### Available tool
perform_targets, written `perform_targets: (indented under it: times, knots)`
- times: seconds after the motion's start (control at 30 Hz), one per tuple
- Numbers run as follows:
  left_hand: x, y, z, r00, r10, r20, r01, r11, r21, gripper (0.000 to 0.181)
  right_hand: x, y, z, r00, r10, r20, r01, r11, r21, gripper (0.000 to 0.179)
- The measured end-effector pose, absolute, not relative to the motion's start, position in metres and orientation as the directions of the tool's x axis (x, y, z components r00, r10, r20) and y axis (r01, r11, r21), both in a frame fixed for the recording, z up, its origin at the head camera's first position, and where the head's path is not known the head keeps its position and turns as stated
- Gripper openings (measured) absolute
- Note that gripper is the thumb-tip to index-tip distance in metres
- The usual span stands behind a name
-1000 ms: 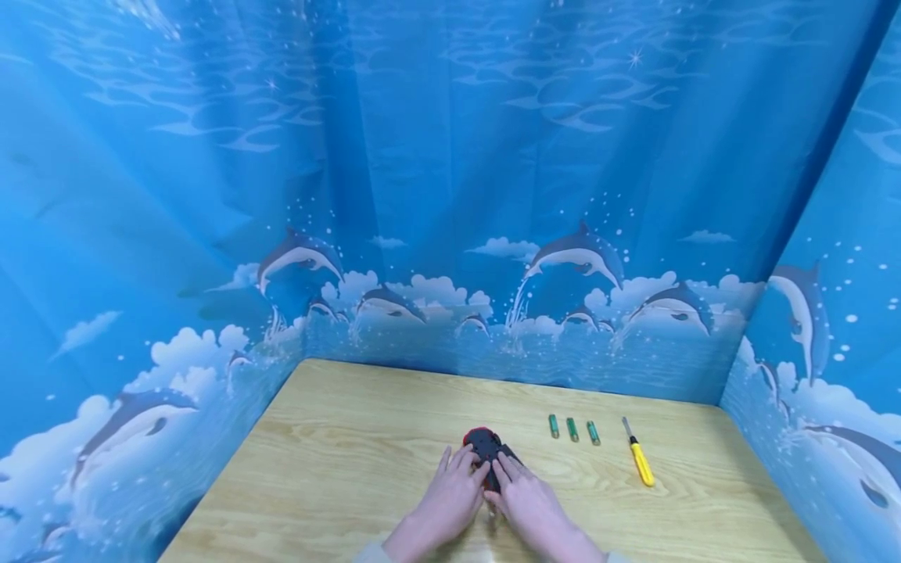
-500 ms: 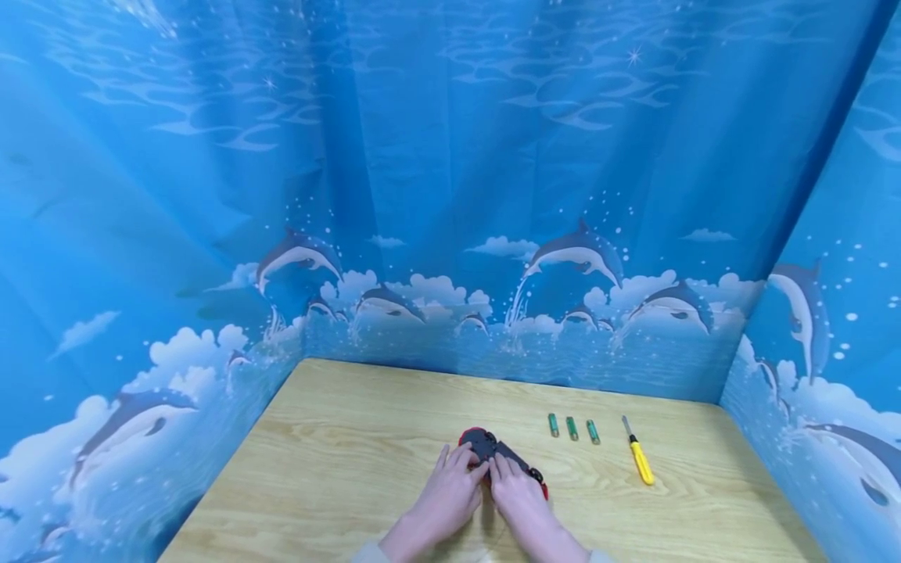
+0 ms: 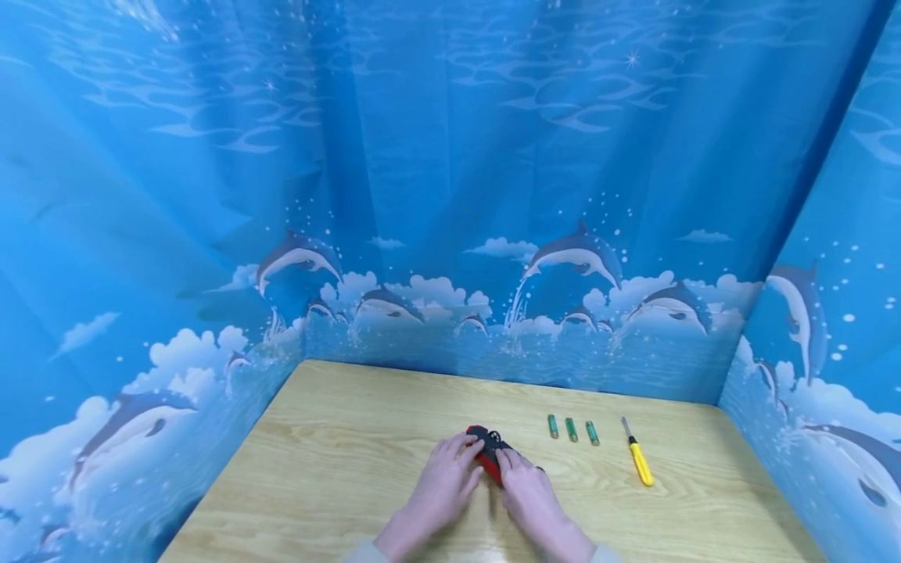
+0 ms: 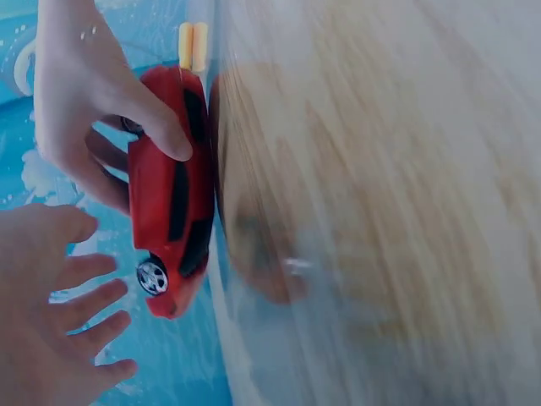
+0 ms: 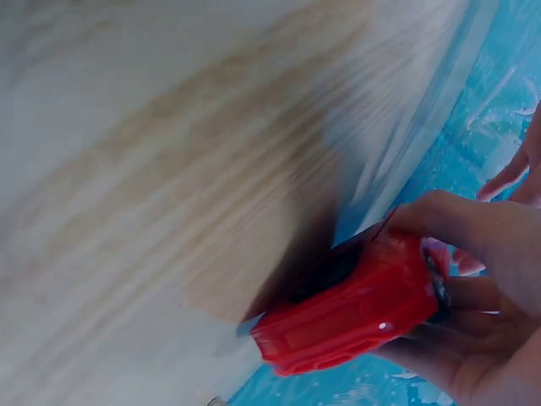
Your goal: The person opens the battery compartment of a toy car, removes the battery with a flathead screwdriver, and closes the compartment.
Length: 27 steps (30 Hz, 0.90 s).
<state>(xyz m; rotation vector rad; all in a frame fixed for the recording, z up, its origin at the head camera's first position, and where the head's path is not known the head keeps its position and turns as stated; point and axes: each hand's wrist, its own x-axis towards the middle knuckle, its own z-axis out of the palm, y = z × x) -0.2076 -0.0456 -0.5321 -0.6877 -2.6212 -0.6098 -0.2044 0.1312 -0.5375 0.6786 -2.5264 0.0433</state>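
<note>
A red toy car (image 4: 165, 199) is upside down close over the table, its windows toward the wood and its black underside (image 3: 482, 435) facing up in the head view. My right hand (image 3: 526, 486) grips it from the right; in the left wrist view the right thumb (image 4: 165, 127) presses its red side. On the other side my left hand (image 3: 442, 478) is held with fingers spread, and the left wrist view shows a gap between those fingertips and the car. The right wrist view shows one red end of the car (image 5: 347, 313) under the right fingers.
Three green batteries, a left one (image 3: 553, 426), a middle one (image 3: 571, 429) and a right one (image 3: 593, 433), lie in a row behind the right hand. Farther right lies a screwdriver with a yellow handle (image 3: 641, 467). A blue dolphin-print curtain (image 3: 450, 195) surrounds the wooden table (image 3: 338, 461).
The toy car has turned in the hands, so its red side now shows between them. My left hand's fingers, earlier on the car, have come away; the right hand still holds it.
</note>
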Motion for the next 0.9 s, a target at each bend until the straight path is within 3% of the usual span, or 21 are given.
perform_targets:
  times: [0.3,0.6,0.73,0.9]
  knots:
    - [-0.215,-0.049,-0.537,-0.894,0.214,0.393,0.416,0.720,0.555,0.047,-0.216,0.141,-0.528,-0.803,-0.376,0.462,-0.495,0.853,-0.165,0.047]
    - [-0.220,-0.048,-0.547,-0.955,0.183,0.232,0.294,0.504,0.812,0.052,-0.223,0.155,-0.513,-0.898,-0.233,0.374,-0.397,0.796,-0.456,0.039]
    - [-0.222,-0.045,-0.546,-0.961,0.217,0.173,0.246,0.378,0.892,0.054,-0.225,0.157,-0.503,-0.932,-0.144,0.332,-0.335,0.692,-0.640,0.040]
    - [-0.227,-0.036,-0.543,-0.956,0.279,0.088,0.142,0.180,0.973,0.059,-0.226,0.157,-0.489,-0.979,-0.046,0.200,-0.200,0.435,-0.878,0.047]
